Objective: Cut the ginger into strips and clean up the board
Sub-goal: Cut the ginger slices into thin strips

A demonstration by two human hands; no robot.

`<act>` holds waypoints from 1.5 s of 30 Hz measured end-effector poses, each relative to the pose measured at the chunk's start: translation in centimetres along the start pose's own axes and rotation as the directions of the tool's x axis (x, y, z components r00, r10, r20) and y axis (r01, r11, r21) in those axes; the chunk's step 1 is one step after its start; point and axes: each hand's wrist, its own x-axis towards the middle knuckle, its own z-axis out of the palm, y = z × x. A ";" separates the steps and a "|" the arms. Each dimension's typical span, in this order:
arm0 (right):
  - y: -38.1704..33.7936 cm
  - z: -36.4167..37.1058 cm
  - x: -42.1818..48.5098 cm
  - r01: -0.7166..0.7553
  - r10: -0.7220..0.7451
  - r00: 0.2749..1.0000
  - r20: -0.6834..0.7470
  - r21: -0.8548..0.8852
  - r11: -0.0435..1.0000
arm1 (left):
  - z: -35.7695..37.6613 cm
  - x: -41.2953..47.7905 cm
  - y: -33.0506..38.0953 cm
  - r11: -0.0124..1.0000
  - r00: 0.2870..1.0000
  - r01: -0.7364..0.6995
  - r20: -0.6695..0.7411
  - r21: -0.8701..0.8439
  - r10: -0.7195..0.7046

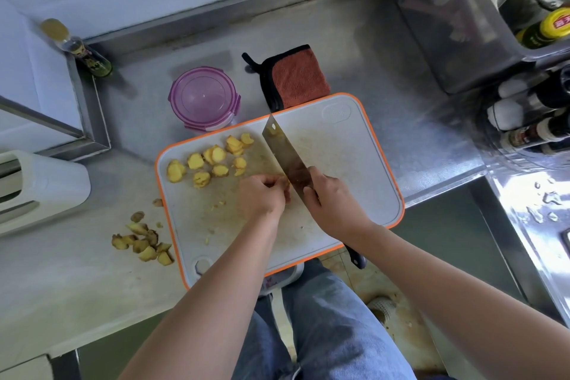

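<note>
Steel kitchen counter (370, 49), wall sockets above, sink off at three o'clock. White cutting board (348, 170) with an orange rim sits mid-counter.

- Ginger slices (209, 160): loose yellow rounds spread over the board's ten o'clock corner, not yet in strips.
- Peel trimmings (143, 241): heaped on the counter at eight o'clock, just off the board.
- Right hand (333, 203): fingers wrapped round the cleaver (285, 154) where blade meets handle. Tip points to twelve o'clock, edge down on the board.
- Left hand (262, 194): fingers curled tight, knuckles just beside the blade's flat, apparently pinning a ginger piece (287, 183). Only a sliver of yellow shows.
- Purple-lidded container (203, 99) at eleven o'clock, folded cloth (297, 77) at twelve, both beyond the board.

Judgement: the strip-cutting step is in hand and looks barely begun. Next calls for thin, close chops with fingertips tucked back, then feeding in the remaining rounds. Board cleaning is not started.
</note>
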 end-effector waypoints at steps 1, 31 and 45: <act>0.0 -0.1 -0.1 -0.001 0.001 1.000 0.007 -0.002 1.000 | 0.0 0.0 0.0 1.000 1.000 -0.003 -0.001 0.006 0.003; 0.8 0.9 -0.2 0.004 0.000 0.999 -0.040 0.095 0.995 | -2.6 -1.4 -0.7 0.931 0.944 -0.246 -0.152 0.269 0.293; 1.5 -0.3 1.0 0.001 0.005 0.998 -0.066 0.093 0.996 | -5.6 -0.6 0.3 0.848 0.848 -0.251 -0.316 0.467 0.425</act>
